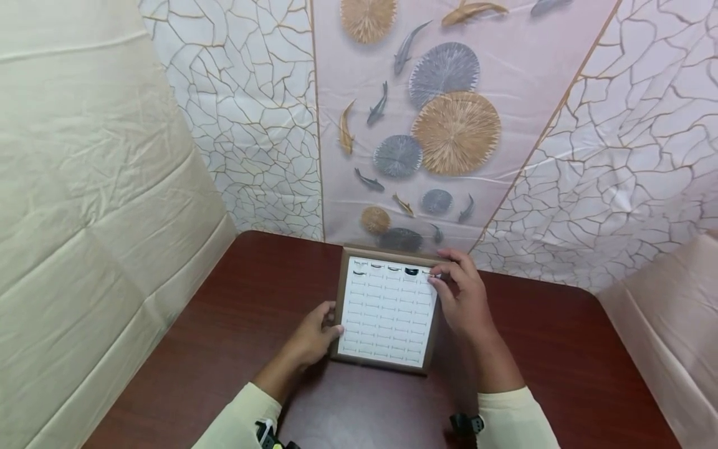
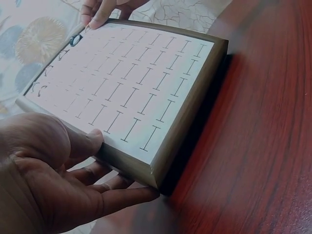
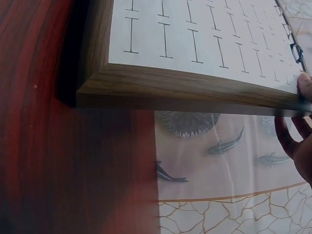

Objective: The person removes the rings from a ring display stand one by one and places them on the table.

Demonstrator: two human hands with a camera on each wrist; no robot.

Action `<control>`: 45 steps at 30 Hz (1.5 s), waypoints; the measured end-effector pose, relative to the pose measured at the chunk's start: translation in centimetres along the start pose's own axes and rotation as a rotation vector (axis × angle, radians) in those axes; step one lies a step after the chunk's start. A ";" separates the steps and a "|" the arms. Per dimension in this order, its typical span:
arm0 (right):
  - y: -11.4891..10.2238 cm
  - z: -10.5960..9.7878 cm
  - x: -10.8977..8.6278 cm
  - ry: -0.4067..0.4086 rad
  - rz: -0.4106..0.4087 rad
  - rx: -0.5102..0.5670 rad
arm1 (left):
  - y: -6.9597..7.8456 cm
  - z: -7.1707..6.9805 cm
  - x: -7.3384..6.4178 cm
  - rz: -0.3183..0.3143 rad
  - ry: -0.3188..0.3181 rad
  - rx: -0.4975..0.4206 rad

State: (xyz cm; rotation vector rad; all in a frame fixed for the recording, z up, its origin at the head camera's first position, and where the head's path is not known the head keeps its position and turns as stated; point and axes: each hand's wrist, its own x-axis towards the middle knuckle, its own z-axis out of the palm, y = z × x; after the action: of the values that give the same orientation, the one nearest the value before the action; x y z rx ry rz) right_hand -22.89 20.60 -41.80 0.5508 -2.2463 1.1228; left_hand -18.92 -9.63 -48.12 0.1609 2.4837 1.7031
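Dark wood table [image 1: 561, 349], slotted ring tray [image 1: 387, 312] with 1 dark ring [image 1: 411, 271], both hands gripping its sides.

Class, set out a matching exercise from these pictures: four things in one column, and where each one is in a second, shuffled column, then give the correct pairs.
Things
1. left hand
2. right hand
3. black ring
4. wooden-framed white ring display tray

Places
A. in the tray's far row of slots
B. on the dark red wooden table
C. at the tray's near left corner
D. at the tray's far right corner

Pairs: 1-C, 2-D, 3-A, 4-B
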 end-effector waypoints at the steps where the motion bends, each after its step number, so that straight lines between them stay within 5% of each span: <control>1: 0.1 0.1 0.0 0.003 -0.003 0.014 | 0.0 0.0 0.0 -0.002 0.005 -0.002; 5: 0.3 0.7 0.1 0.043 -0.033 0.042 | -0.2 -0.2 0.1 -0.009 0.025 -0.003; 11: 0.3 0.7 0.1 0.153 -0.119 -0.067 | -0.3 -0.2 0.0 -0.015 0.016 0.002; 17: 0.2 0.2 0.0 0.101 -0.137 -0.134 | -0.1 -0.2 0.0 -0.013 0.022 0.022; 27: 0.2 -0.3 -0.1 0.045 -0.025 0.004 | -0.3 0.0 0.1 -0.016 0.011 0.032; 45: 0.7 -1.3 -1.2 0.079 -0.046 0.175 | 0.0 0.1 0.2 -0.018 0.016 0.047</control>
State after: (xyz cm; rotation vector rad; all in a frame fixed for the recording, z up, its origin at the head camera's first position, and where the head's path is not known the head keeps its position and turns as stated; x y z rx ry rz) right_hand -22.03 22.16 -42.36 0.6142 -2.0700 1.3025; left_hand -19.06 -9.52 -48.13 0.1291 2.5306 1.6463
